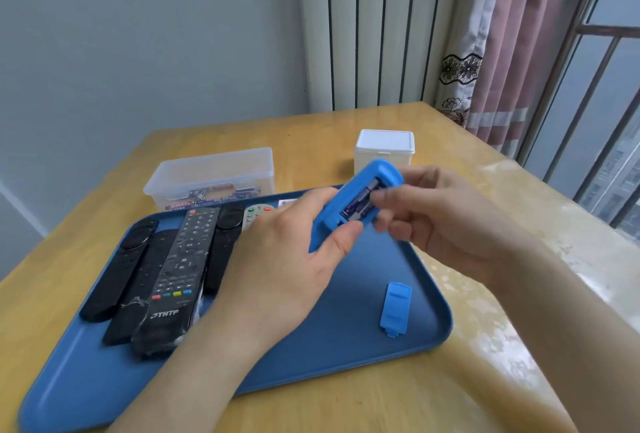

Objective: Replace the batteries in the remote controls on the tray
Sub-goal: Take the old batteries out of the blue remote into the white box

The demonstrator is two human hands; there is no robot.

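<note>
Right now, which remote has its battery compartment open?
The blue remote, gripped by the left hand; batteries show in its back. The other remotes lie button-side up on the tray.

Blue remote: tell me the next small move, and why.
Probably lift out the battery under the fingertips of the right hand: the left hand holds the blue remote with its filled compartment open, and the cover lies off on the tray.

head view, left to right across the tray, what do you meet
leftmost black remote → THTF remote → left hand → blue remote → right hand
</note>
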